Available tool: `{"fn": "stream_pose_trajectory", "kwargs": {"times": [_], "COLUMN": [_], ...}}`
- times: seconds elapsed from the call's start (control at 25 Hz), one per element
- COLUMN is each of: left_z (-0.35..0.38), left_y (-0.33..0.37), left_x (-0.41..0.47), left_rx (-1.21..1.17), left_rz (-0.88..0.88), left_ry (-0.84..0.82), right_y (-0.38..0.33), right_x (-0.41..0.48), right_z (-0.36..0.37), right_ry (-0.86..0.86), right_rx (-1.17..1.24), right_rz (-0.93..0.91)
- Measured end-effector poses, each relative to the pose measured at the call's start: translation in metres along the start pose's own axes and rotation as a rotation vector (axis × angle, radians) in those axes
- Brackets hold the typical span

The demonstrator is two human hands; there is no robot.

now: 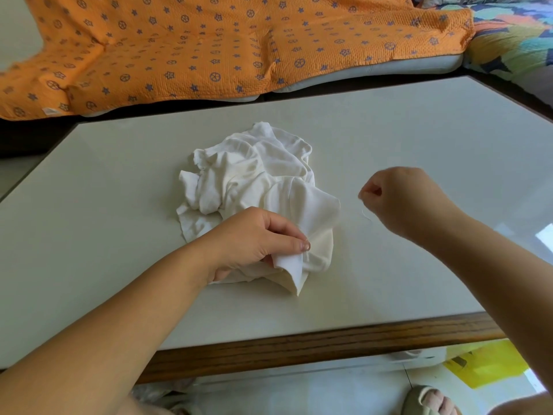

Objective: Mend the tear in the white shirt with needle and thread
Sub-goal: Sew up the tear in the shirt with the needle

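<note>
Two grips: left hand [254,238] fingers [294,236] pinch crumpled white shirt [254,169] steady; right hand [401,202] fingers [371,190] pinch thin white thread [366,216], likely tensioning.

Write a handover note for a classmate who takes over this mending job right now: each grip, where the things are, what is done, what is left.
The left grip pinches a fold at the near edge of the white shirt, which lies crumpled on the table.
The right grip, fingers curled, is raised to the right of the shirt and seems to pinch the thread, which trails toward the cloth. The needle is too small to see.
Done: neither tear nor stitches show, so I cannot tell.
Left: probably draw the thread taut, then stitch the tear.
</note>
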State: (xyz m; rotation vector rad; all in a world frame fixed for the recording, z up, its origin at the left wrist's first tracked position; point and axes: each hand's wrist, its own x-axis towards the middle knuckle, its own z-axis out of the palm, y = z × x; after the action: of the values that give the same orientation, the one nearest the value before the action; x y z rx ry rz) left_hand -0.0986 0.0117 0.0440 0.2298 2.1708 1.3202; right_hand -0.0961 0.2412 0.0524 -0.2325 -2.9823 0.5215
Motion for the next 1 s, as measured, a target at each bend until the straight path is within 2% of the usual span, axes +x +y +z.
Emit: {"fn": "stream_pose_trajectory", "kwargs": {"times": [0.08, 0.16, 0.28, 0.4, 0.56, 0.84, 1.0], "left_z": [0.0, 0.0, 0.0, 0.0, 0.001, 0.001, 0.001], "left_y": [-0.001, -0.001, -0.001, 0.0, 0.001, 0.001, 0.002], "left_x": [0.0, 0.001, 0.001, 0.0, -0.001, 0.0, 0.0], "left_rx": [0.002, 0.001, 0.008, 0.0, 0.002, 0.003, -0.016], "left_rz": [-0.003, -0.007, -0.004, 0.005, 0.002, -0.015, -0.006], "left_ry": [-0.002, -0.005, -0.003, -0.023, -0.015, -0.011, -0.014], "right_y": [-0.004, -0.012, -0.024, -0.025, -0.025, -0.014, -0.006], "right_x": [-0.003, -0.011, -0.028, -0.035, -0.033, -0.017, -0.009], "right_z": [0.002, -0.004, -0.012, -0.001, 0.004, -0.005, -0.009], "right_ry": [-0.081, -0.069, -0.288, -0.394, -0.307, 0.072, 0.151], "right_rx": [-0.065, 0.065, 0.299, 0.303, 0.364, 0.227, 0.222], "right_rz": [-0.075, -0.218, -0.335, -0.364, -0.296, -0.226, -0.159]}}
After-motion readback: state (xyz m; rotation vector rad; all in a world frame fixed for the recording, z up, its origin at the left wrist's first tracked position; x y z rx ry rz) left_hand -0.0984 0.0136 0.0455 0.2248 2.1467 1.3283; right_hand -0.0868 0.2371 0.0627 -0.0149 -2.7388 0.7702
